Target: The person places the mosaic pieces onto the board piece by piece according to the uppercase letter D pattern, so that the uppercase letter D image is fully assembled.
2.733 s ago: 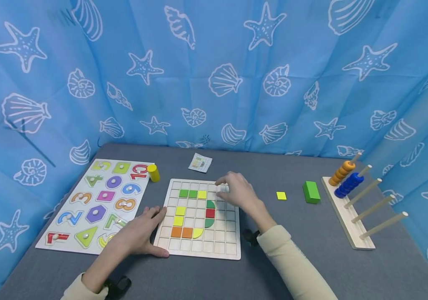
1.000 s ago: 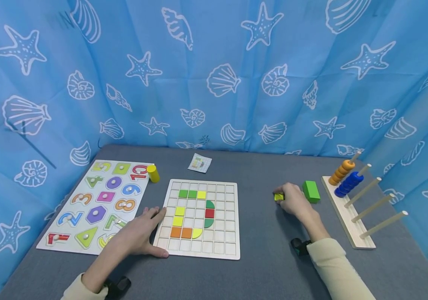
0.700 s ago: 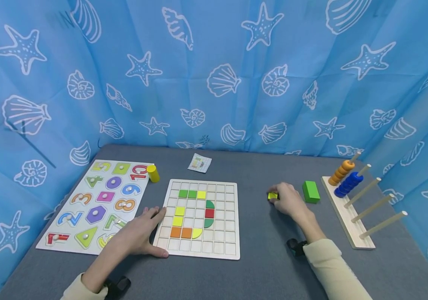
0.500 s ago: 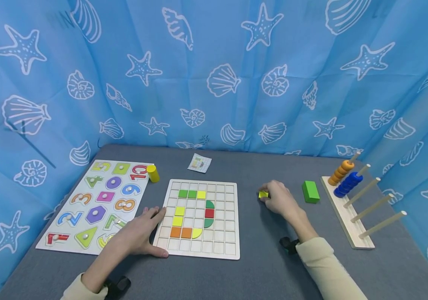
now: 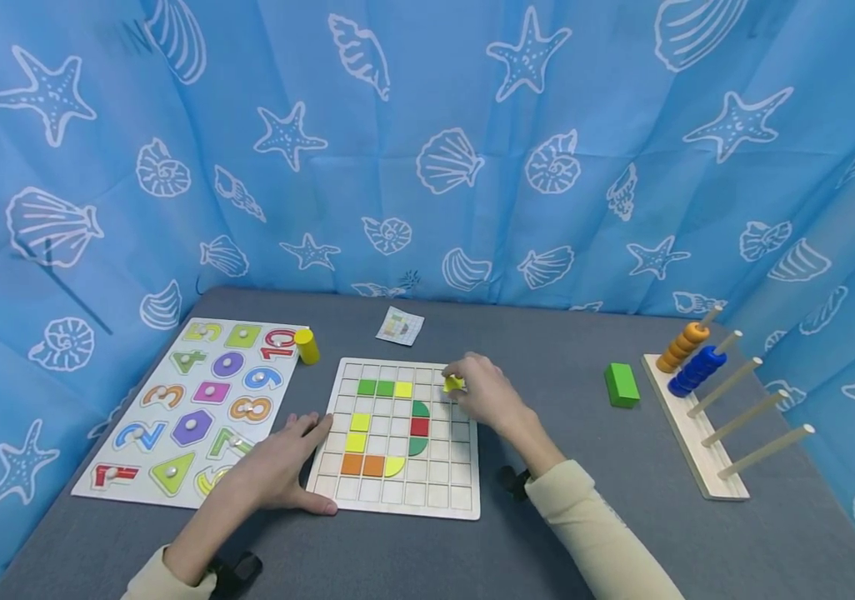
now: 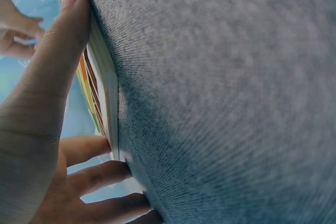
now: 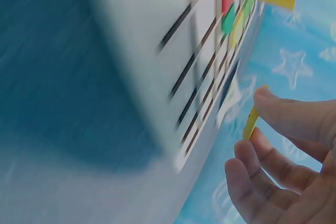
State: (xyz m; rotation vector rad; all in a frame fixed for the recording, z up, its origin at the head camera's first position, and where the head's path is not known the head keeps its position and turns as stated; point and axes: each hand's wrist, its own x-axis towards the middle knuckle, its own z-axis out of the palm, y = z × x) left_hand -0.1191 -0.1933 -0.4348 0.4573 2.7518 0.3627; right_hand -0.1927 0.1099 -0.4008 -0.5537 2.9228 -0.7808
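Note:
My right hand pinches a yellow square tile between thumb and fingertips, above the far right part of the wooden grid board. In the right wrist view the tile appears edge-on, apart from the board. My left hand lies with spread fingers at the board's near left corner; its thumb touches the front edge and its fingers the left edge. Set in the board are two green squares, yellow squares, orange squares, a yellow quarter-round, a red square and green quarter-rounds.
A number-and-shape puzzle lies left of the board, beside a yellow cylinder. Behind the board is a small pattern card. To the right are a green block and a peg stand with orange and blue beads.
My right hand went from the board to the table on the right, took up the yellow square tile, and carried it left to above the board. My left hand stayed in place.

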